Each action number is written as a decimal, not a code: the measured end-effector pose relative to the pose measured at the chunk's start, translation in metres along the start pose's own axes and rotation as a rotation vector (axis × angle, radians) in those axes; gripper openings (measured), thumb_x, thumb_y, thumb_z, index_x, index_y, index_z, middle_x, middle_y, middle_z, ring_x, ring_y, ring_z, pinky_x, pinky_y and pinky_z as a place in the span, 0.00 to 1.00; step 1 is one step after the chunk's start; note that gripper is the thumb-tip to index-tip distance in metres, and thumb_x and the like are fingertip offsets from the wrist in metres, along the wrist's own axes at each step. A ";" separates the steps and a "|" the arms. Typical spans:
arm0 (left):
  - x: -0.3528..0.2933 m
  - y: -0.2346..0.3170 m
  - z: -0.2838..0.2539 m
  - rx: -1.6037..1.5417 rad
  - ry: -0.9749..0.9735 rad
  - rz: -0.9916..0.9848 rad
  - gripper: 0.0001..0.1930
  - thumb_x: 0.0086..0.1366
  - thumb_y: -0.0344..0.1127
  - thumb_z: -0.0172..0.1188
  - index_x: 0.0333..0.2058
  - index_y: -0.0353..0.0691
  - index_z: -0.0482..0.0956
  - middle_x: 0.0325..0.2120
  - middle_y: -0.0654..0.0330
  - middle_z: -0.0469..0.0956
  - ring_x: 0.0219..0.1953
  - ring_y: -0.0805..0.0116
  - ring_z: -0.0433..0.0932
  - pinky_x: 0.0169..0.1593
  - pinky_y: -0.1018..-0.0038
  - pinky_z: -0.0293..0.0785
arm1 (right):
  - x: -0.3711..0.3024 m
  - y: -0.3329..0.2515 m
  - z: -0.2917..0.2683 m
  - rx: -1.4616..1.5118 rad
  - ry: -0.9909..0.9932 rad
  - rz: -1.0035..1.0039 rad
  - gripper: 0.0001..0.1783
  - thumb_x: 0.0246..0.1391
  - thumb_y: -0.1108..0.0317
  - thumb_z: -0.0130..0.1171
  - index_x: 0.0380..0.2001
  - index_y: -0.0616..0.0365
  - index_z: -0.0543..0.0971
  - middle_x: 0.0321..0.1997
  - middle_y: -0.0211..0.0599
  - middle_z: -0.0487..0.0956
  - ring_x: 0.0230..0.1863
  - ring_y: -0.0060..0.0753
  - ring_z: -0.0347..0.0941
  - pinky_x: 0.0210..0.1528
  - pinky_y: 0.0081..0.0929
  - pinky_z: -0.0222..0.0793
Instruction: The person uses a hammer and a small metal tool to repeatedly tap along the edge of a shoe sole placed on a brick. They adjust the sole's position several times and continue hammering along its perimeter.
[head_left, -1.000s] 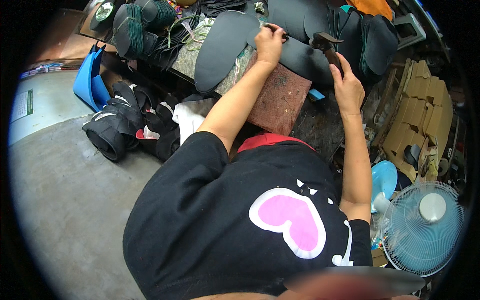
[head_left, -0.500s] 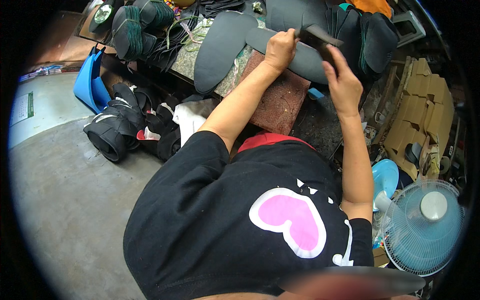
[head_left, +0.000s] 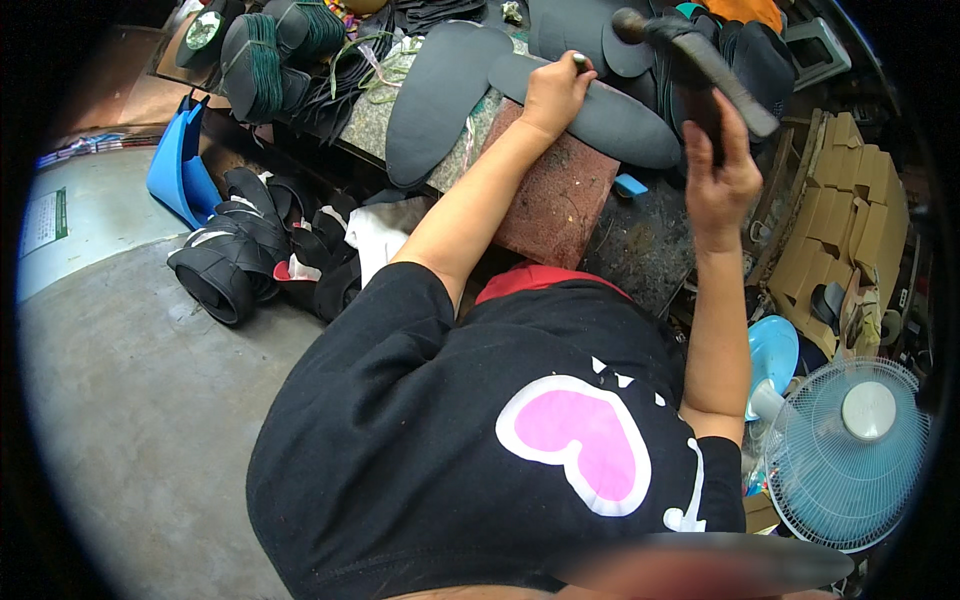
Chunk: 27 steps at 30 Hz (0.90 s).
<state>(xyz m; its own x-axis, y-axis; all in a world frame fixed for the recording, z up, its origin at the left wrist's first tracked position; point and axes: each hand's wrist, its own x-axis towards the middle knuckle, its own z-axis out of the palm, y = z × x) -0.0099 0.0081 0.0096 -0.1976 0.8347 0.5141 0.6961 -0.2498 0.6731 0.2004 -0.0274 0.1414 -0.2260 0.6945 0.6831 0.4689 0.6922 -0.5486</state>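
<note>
My left hand [head_left: 553,92] pinches a small metal punch [head_left: 579,62] upright on a dark grey sole-shaped sheet [head_left: 610,118] lying partly over a reddish-brown block [head_left: 555,200]. My right hand [head_left: 722,178] grips a hammer [head_left: 690,55], raised above the sheet with its head tilted up and to the left. A pale blue fan [head_left: 850,455] stands at my lower right, and black bundled soles [head_left: 232,262] sit on the floor to my left

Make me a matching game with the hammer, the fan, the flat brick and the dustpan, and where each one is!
Things:
1 hammer
2 fan
3 brick slab
4 dustpan

Places:
A blue, leaning at the far left
B raised in the right hand
C under the left forearm, on the bench
D pale blue, at the lower right

Pairs: 1-B, 2-D, 3-C, 4-A
</note>
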 end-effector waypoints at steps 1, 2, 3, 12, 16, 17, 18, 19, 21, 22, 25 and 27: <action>-0.001 0.004 0.001 0.075 0.006 0.072 0.08 0.61 0.32 0.64 0.35 0.37 0.76 0.27 0.46 0.80 0.29 0.51 0.82 0.33 0.65 0.77 | -0.004 0.002 0.006 -0.036 -0.036 -0.028 0.19 0.59 0.53 0.61 0.52 0.42 0.79 0.39 0.40 0.84 0.35 0.42 0.83 0.36 0.30 0.77; -0.001 0.007 0.004 0.148 0.022 0.159 0.08 0.61 0.32 0.64 0.34 0.37 0.75 0.26 0.45 0.80 0.29 0.47 0.81 0.33 0.64 0.76 | -0.010 0.004 0.008 -0.198 -0.174 0.071 0.19 0.60 0.52 0.59 0.53 0.40 0.78 0.39 0.40 0.84 0.36 0.44 0.83 0.36 0.32 0.77; -0.003 0.010 0.006 0.144 0.005 0.145 0.08 0.61 0.32 0.63 0.34 0.38 0.74 0.25 0.46 0.79 0.30 0.45 0.80 0.34 0.62 0.76 | -0.016 0.007 0.012 -0.365 -0.337 0.191 0.20 0.61 0.50 0.58 0.55 0.38 0.77 0.39 0.40 0.84 0.37 0.45 0.82 0.36 0.35 0.76; -0.001 -0.001 0.008 -0.659 0.027 -0.435 0.05 0.67 0.27 0.58 0.35 0.30 0.74 0.28 0.56 0.83 0.33 0.75 0.83 0.36 0.77 0.82 | -0.009 0.014 -0.012 -0.271 -0.195 0.281 0.22 0.61 0.45 0.55 0.57 0.34 0.77 0.44 0.40 0.84 0.41 0.44 0.83 0.40 0.35 0.76; -0.003 0.003 0.008 -0.239 0.012 -0.165 0.07 0.64 0.30 0.62 0.35 0.33 0.75 0.30 0.51 0.83 0.30 0.63 0.84 0.34 0.71 0.80 | 0.001 -0.001 -0.014 0.044 -0.029 0.139 0.22 0.60 0.55 0.61 0.56 0.45 0.78 0.43 0.41 0.84 0.39 0.37 0.83 0.39 0.30 0.76; -0.004 0.006 0.010 -0.155 0.018 -0.099 0.08 0.63 0.31 0.63 0.35 0.34 0.75 0.30 0.49 0.82 0.30 0.58 0.83 0.33 0.69 0.79 | 0.001 -0.003 -0.013 0.020 -0.030 0.057 0.21 0.60 0.58 0.62 0.56 0.48 0.78 0.42 0.41 0.84 0.39 0.35 0.83 0.38 0.29 0.76; -0.004 0.009 0.011 -0.072 0.025 -0.033 0.08 0.62 0.32 0.64 0.35 0.35 0.75 0.29 0.48 0.82 0.29 0.54 0.83 0.33 0.67 0.79 | -0.002 -0.003 -0.009 -0.011 -0.038 -0.015 0.22 0.61 0.60 0.62 0.57 0.50 0.77 0.43 0.41 0.84 0.40 0.35 0.83 0.38 0.29 0.75; -0.005 0.012 0.012 -0.003 0.019 0.006 0.08 0.62 0.33 0.64 0.34 0.36 0.75 0.28 0.47 0.81 0.29 0.51 0.82 0.33 0.65 0.78 | -0.005 -0.002 -0.005 -0.043 -0.047 -0.087 0.22 0.61 0.62 0.62 0.58 0.51 0.76 0.43 0.42 0.84 0.40 0.34 0.83 0.37 0.29 0.75; -0.005 0.018 0.016 0.132 -0.005 0.086 0.08 0.61 0.34 0.64 0.33 0.37 0.75 0.25 0.46 0.79 0.29 0.46 0.80 0.33 0.62 0.76 | -0.016 0.002 0.004 -0.336 -0.368 0.278 0.22 0.63 0.49 0.55 0.58 0.39 0.75 0.40 0.49 0.83 0.39 0.50 0.82 0.38 0.36 0.75; -0.005 0.019 0.016 0.121 0.009 0.127 0.08 0.62 0.34 0.63 0.34 0.37 0.74 0.24 0.47 0.79 0.29 0.48 0.81 0.33 0.62 0.76 | -0.020 0.007 0.008 -0.327 -0.345 0.337 0.22 0.63 0.47 0.53 0.59 0.35 0.74 0.38 0.49 0.83 0.39 0.52 0.81 0.38 0.39 0.74; -0.005 0.021 0.017 -0.039 0.066 -0.114 0.09 0.61 0.34 0.64 0.35 0.37 0.74 0.28 0.45 0.79 0.30 0.45 0.80 0.32 0.62 0.76 | -0.027 0.022 0.015 -0.411 -0.398 0.431 0.23 0.63 0.45 0.51 0.59 0.33 0.73 0.38 0.46 0.83 0.39 0.52 0.81 0.38 0.42 0.75; -0.004 0.019 0.015 -0.290 0.127 -0.231 0.07 0.65 0.30 0.61 0.36 0.34 0.73 0.28 0.49 0.81 0.28 0.56 0.82 0.33 0.68 0.80 | -0.029 0.030 0.020 -0.477 -0.456 0.460 0.23 0.63 0.44 0.50 0.59 0.33 0.72 0.37 0.46 0.84 0.39 0.52 0.81 0.39 0.44 0.75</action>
<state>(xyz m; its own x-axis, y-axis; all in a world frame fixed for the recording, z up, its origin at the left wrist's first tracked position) 0.0140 0.0073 0.0123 -0.4231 0.8224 0.3805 0.4028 -0.2054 0.8919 0.2037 -0.0228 0.0959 -0.1997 0.9727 0.1182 0.8909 0.2304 -0.3913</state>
